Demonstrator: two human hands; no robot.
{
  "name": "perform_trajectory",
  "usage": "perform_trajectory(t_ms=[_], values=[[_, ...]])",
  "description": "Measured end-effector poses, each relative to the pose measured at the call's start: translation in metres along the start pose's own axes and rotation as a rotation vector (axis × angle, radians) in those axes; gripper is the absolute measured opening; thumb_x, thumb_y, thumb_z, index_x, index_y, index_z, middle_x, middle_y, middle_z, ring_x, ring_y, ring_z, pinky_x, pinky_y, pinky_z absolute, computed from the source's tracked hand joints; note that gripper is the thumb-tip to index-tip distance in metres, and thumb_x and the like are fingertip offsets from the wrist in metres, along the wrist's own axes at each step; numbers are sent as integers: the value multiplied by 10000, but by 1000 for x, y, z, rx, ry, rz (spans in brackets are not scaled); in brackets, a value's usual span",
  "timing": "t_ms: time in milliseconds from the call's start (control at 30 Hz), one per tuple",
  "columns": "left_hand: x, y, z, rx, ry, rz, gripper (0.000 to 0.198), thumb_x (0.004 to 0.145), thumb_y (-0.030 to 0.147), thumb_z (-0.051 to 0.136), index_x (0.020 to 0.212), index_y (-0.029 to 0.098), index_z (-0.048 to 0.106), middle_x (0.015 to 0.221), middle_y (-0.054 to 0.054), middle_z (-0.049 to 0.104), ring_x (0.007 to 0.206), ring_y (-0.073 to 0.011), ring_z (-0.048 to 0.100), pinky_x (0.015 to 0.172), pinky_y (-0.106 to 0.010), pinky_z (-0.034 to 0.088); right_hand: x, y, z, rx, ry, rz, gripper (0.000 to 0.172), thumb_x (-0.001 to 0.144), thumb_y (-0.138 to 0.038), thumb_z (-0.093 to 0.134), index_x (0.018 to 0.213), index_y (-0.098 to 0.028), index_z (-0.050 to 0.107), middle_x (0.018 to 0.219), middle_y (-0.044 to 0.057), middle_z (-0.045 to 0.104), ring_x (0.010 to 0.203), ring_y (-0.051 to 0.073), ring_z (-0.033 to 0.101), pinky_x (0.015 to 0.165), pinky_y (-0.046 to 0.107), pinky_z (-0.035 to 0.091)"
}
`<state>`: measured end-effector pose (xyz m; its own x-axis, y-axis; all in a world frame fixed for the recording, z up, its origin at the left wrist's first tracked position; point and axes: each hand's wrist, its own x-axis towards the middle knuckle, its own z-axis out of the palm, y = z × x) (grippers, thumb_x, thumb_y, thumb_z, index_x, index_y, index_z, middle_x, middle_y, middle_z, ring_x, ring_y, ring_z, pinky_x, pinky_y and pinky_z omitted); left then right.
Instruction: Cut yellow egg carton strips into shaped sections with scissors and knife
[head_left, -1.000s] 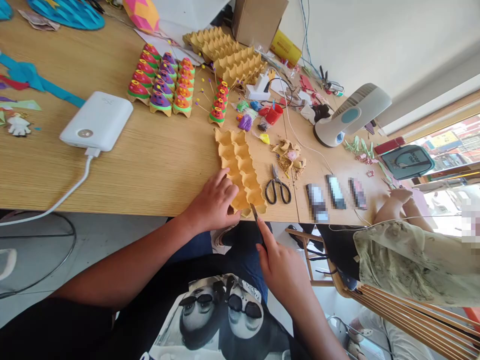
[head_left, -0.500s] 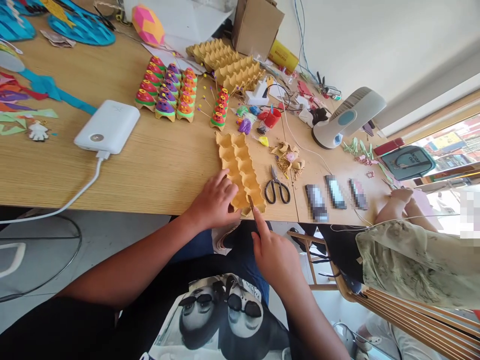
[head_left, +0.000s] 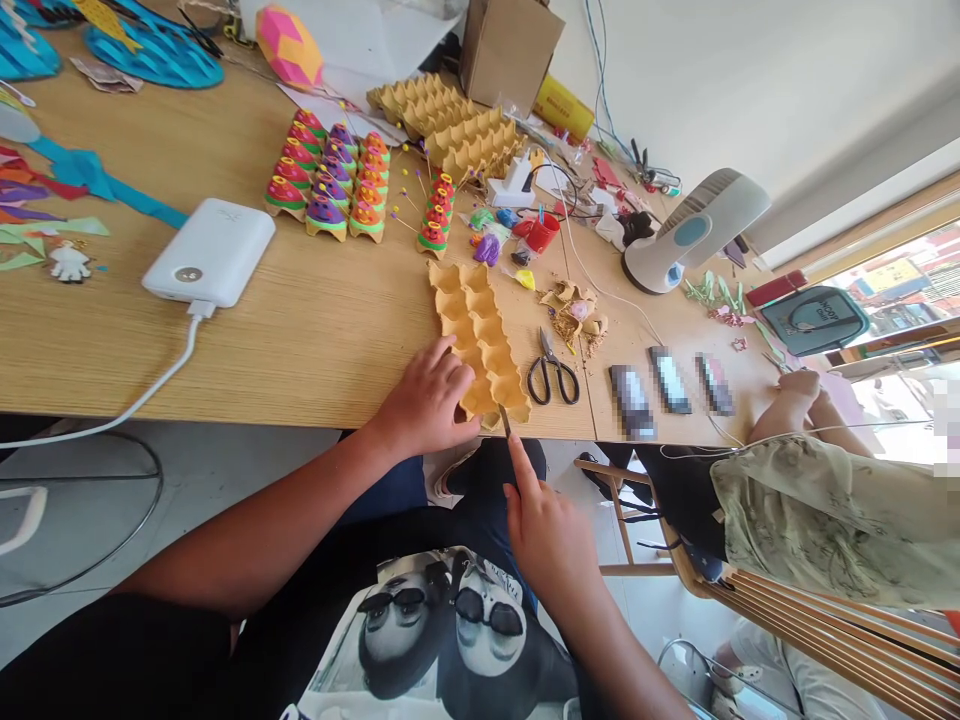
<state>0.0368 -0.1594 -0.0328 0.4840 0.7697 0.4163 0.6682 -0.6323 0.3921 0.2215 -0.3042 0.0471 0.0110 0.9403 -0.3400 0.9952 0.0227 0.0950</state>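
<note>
The left arm reaches forward across the body, and the left hand (head_left: 429,398) lies palm down with bent fingers, gripping the near left corner of a yellow, two-row moulded-pulp egg-carton piece (head_left: 480,335) between fingers and thumb. The right forearm comes up from the lower right; the right hand (head_left: 553,530) is closed around the handle of a narrow dark-bladed knife (head_left: 506,424), forefinger stretched along its top, with the tip touching the carton's near end. The carton lies open side up at the front edge of a pale wood-grain table (head_left: 322,340).

Just right of it lie black-handled metal scissors (head_left: 553,375), then three dark, flat rectangular devices (head_left: 631,402), their faces blurred. Beyond the carton stand a short red-and-green painted carton strip (head_left: 435,215) and, to its left, rows of red, purple and orange painted carton cups (head_left: 328,185). A white rounded power bank (head_left: 214,245) with a white cable rests at left. Farther back are stacked unpainted egg trays (head_left: 472,135), a brown cardboard box (head_left: 510,50) and a white-and-grey desk fan (head_left: 694,235).

At right, another person's pale green patterned clothing (head_left: 795,500) shows beside a slatted wooden chair (head_left: 817,635), below a bright window (head_left: 892,285).
</note>
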Motion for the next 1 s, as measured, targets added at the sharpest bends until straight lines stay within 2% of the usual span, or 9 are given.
perform_trajectory(t_ms=[267, 500, 800, 1000], values=[[0, 0, 0, -8, -3, -5, 306, 842, 376, 719, 1061, 210, 585, 1155, -154, 621, 1499, -439, 381, 1189, -610, 421, -5, 3, 11, 15, -21, 13, 640, 1114, -270, 408, 1720, -256, 202, 920, 60, 797, 785, 211, 769, 636, 263, 519], [0, 1, -2, -5, 10, 8, 293, 833, 368, 706, 1044, 208, 579, 1126, -152, 623, 1508, -431, 376, 1211, -600, 410, -7, 5, 21, 28, 19, -5, 627, 1111, -244, 407, 1713, -249, 233, 1006, 84, 799, 833, 191, 769, 686, 247, 540], [-1, 0, -1, -25, 0, -5, 318, 820, 366, 725, 1059, 226, 568, 1158, -147, 619, 1525, -425, 358, 1211, -600, 411, -3, 7, 51, 85, 123, -25, 597, 1116, -242, 399, 1701, -254, 280, 1046, 86, 797, 877, 188, 769, 726, 243, 535], [-1, -1, -1, -34, 11, 8, 294, 837, 357, 703, 1060, 220, 569, 1160, -155, 622, 1525, -427, 358, 1208, -601, 416, 6, 10, 79, 139, 219, -70, 566, 1116, -240, 372, 1680, -210, 343, 1063, 103, 789, 902, 193, 759, 774, 259, 541]])
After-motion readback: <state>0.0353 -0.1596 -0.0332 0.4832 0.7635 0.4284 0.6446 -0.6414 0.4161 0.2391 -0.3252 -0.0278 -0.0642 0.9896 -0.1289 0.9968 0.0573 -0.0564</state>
